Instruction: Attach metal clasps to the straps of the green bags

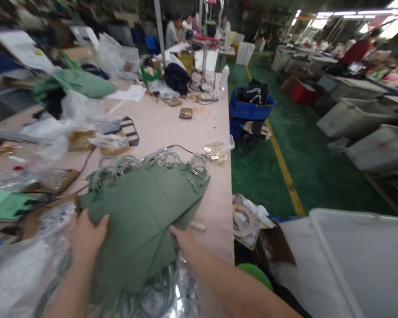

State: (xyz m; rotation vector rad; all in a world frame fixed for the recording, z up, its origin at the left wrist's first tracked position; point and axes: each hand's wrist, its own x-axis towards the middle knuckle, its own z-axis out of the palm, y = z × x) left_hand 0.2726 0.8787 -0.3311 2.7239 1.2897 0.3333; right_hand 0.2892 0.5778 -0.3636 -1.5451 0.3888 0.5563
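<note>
A fanned stack of flat green bag-like pieces (135, 207) with looped grey-green cords lies on the near part of the table. At its left edge is my left hand (86, 234), fingers and thumb spread against the green material. My right hand (185, 240) grips the right edge, with the thumb on top and the other fingers hidden from view. Two small metal bars show on the upper right piece. More cord loops (152, 296) and clear plastic stick out below the stack. A short pale roll (197, 226) lies just past my right hand.
The pinkish table (162, 128) carries a pile of small metal parts (214, 152), a small brown tray (185, 113) and plastic bags (46, 132). Right of its edge stand a white bin (361, 256) and blue crates (252, 106) on the green floor. Several people sit far back.
</note>
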